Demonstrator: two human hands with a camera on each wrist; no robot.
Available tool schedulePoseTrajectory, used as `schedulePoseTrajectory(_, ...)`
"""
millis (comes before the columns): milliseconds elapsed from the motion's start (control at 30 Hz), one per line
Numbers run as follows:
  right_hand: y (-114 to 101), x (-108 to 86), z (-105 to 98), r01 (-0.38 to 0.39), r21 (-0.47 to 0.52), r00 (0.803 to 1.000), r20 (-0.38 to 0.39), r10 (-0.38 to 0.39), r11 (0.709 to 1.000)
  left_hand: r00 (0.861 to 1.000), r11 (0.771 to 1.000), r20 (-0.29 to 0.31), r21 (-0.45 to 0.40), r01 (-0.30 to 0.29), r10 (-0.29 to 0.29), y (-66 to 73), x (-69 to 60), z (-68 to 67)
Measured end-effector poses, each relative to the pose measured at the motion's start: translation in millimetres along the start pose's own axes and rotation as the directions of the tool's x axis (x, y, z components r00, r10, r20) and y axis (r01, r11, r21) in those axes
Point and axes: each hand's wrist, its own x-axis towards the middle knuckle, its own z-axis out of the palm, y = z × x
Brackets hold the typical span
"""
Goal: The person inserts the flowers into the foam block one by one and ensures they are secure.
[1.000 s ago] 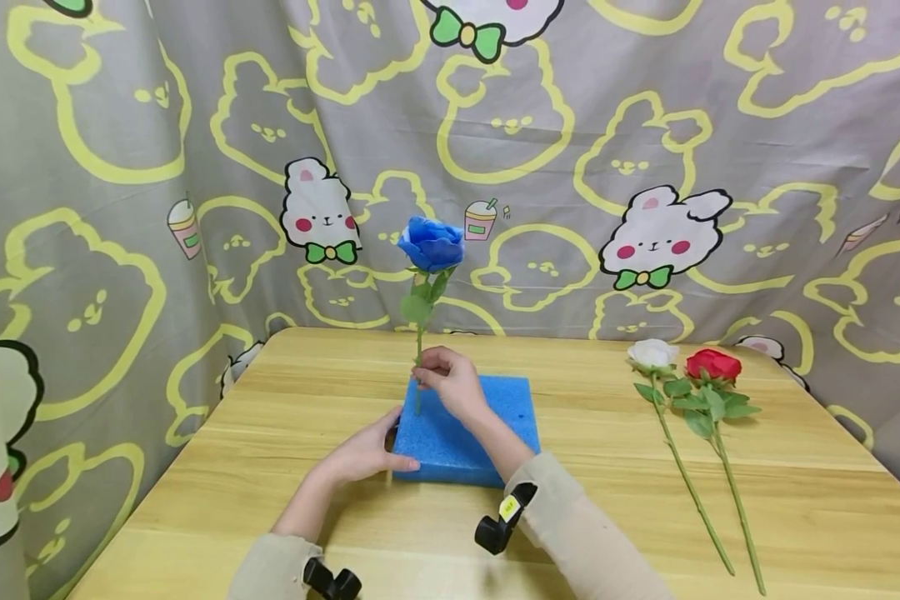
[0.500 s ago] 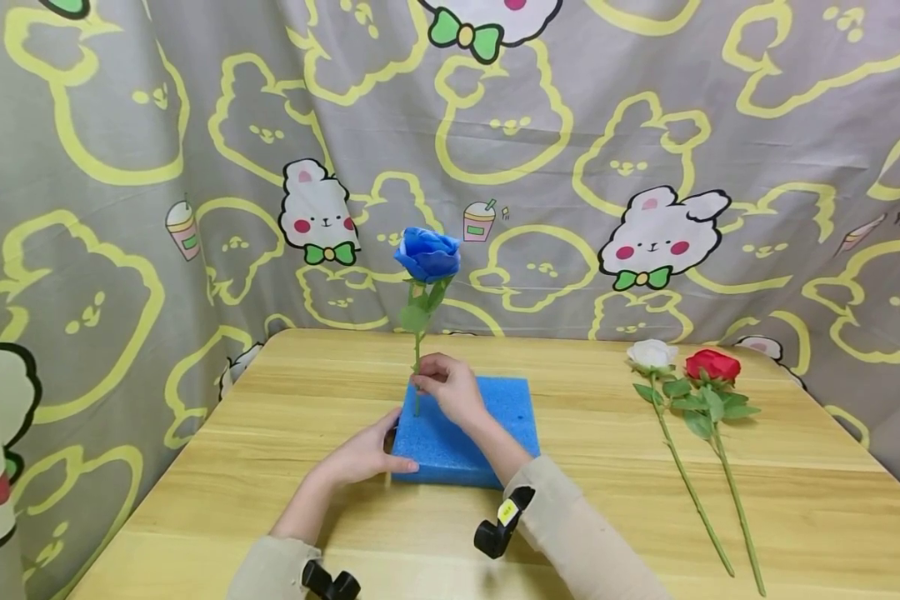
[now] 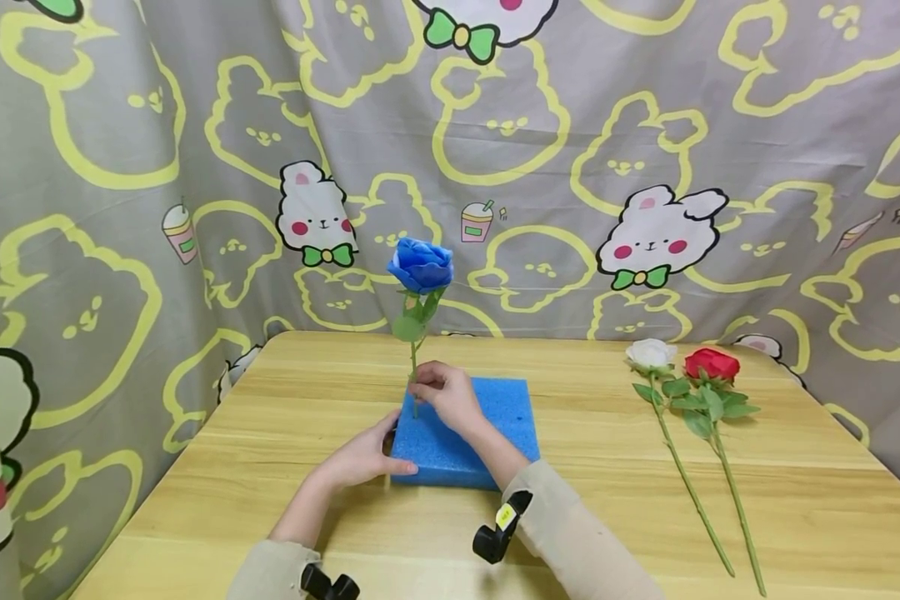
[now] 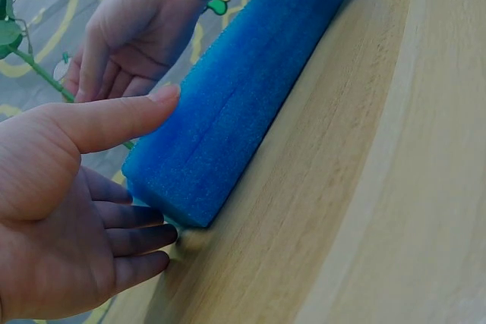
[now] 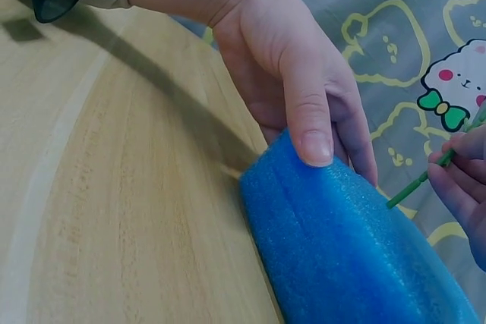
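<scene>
An artificial blue rose [image 3: 422, 265] stands nearly upright, its stem's lower end meeting the top of a blue foam block [image 3: 506, 412] near the left side. My right hand [image 3: 450, 398] pinches the green stem [image 5: 410, 189] between thumb and fingertips, a little above the foam. At the block's near left corner is my left hand [image 3: 363, 454]. Its thumb [image 4: 129, 117] lies on the upper edge of the foam, while its fairly straight fingers [image 4: 137, 240] lie by the left side. Whether the stem goes into the foam is too small to tell.
A white rose [image 3: 651, 354] and a red rose [image 3: 712, 365] lie on the wooden table [image 3: 607, 467] at the right, stems pointing toward me. Behind the table hangs a grey patterned curtain [image 3: 390, 125]. A small dark spot [image 3: 521, 417] marks the foam's right part.
The blue rose has come down, and my right hand has moved slightly down with it, still pinching the stem. My left hand stays at the foam block's corner.
</scene>
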Motion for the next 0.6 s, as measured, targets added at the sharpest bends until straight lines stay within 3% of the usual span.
schedulePoseTrajectory(167,-14,-7.6,-1,0.006,-0.005,1.0,0.022,-0.006,1.0,1.0,1.0,0.0,0.008,-0.011,0.011,-1.6,0.1,0.0)
schedulePoseTrajectory(367,15,-0.2,0,-0.004,-0.035,0.999,0.032,0.005,0.999,0.999,0.999,0.004,-0.007,-0.033,0.033,-2.0,0.3,0.0)
schedulePoseTrajectory(600,22,1.6,-1,0.008,-0.077,0.999,0.048,-0.004,0.997,0.999,0.999,0.016,-0.018,-0.034,0.034,-0.9,0.2,-0.5)
